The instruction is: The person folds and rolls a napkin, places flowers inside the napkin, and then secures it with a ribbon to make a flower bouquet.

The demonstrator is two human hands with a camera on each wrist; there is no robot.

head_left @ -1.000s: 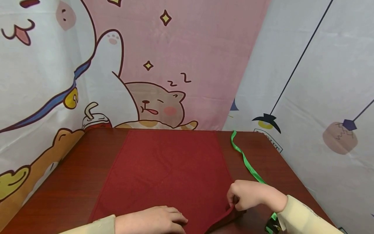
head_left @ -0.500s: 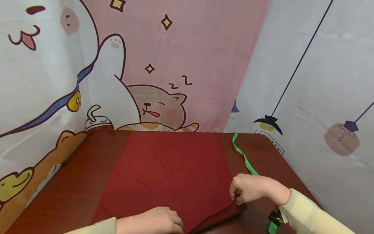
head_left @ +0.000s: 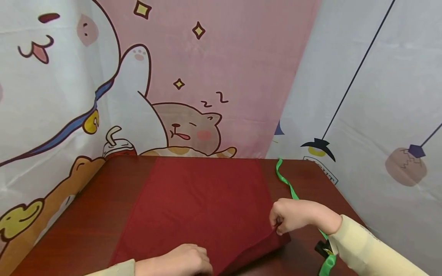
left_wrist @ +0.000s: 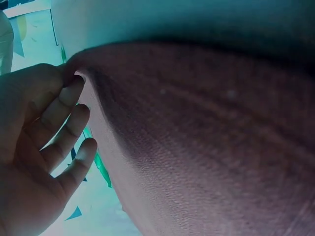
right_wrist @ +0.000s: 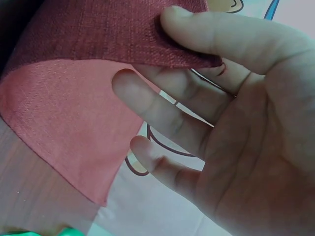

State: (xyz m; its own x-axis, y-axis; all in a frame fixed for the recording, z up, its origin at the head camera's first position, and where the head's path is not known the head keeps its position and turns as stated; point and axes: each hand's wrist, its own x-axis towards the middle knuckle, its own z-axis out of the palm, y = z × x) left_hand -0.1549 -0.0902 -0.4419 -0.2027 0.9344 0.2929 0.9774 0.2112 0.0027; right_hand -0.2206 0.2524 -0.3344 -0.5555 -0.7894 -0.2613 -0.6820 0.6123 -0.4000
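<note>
A dark red cloth (head_left: 203, 195) lies spread on the brown table, its near edge raised between my hands. My right hand (head_left: 291, 216) pinches the near right corner of its upper layer between thumb and fingers. In the right wrist view the other fingers of that hand are spread below, and a lower red layer (right_wrist: 69, 113) shows under the raised flap. My left hand (head_left: 183, 260), at the bottom of the head view, holds the near edge. In the left wrist view its thumb and forefinger pinch the cloth's edge, with the remaining fingers loosely extended.
A green ribbon (head_left: 284, 180) runs down the right side of the table (head_left: 100, 203) and passes behind the right forearm. By the right cuff sits a small black object (head_left: 323, 248). Printed cartoon curtains (head_left: 241, 76) stand close behind the table and along its sides.
Both hands have shifted slightly away from the near edge, drawing the cloth's near edge upward and inward. More of the lower layer shows at the right corner. The head view has tilted slightly.
</note>
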